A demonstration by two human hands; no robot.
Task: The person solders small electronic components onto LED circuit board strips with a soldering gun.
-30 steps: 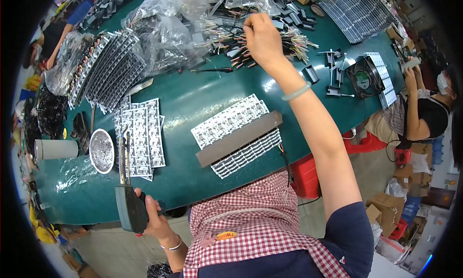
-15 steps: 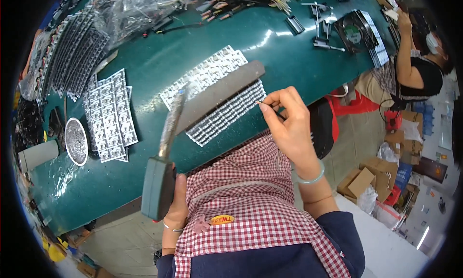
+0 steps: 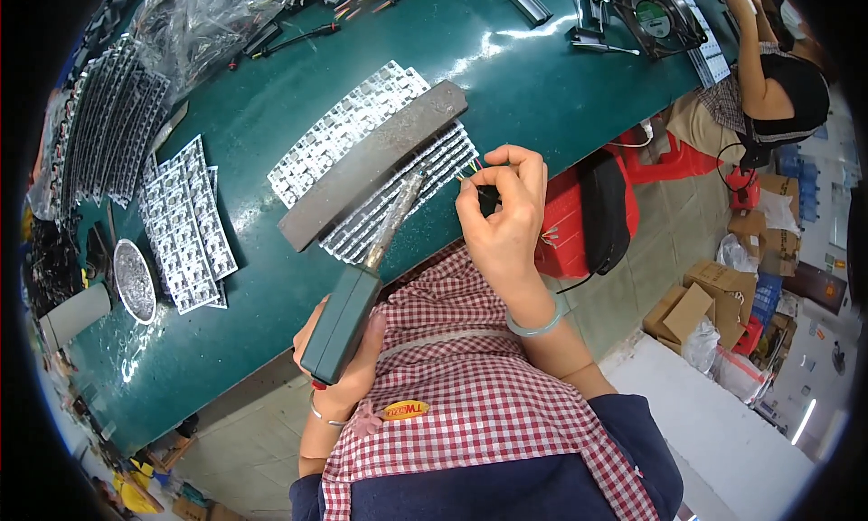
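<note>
White enamel-like gloss rims the small oval bowl (image 3: 118, 277) that I see at the left of the bench (image 3: 298, 326); a silvery, crumbly mass lines it, though I can't make out what it is. Beyond it, a clear plastic bag (image 3: 194, 33) lies crumpled, its contents unclear to me. Just right of the bowl, loose printed boards (image 3: 185, 232) overlap flat, with no wires that I can see, so I judge them undone. In the middle, my left hand (image 3: 354, 376) is wrapped round a green soldering iron (image 3: 342, 322), its grip closed on the handle, the tip over the narrow board strips (image 3: 402, 195); whether it touches them I can't tell. A grey bar (image 3: 375, 164) lies across this set. At its right end my right hand (image 3: 502, 209) has a narrow grip, thumb and forefinger pinching thin coloured wires (image 3: 472, 168). I take one join to be in hand and rows to be left; how many are finished I can't tell. Farther right, open cardboard boxes (image 3: 683, 295) stand on the floor, their insides too small to read.
</note>
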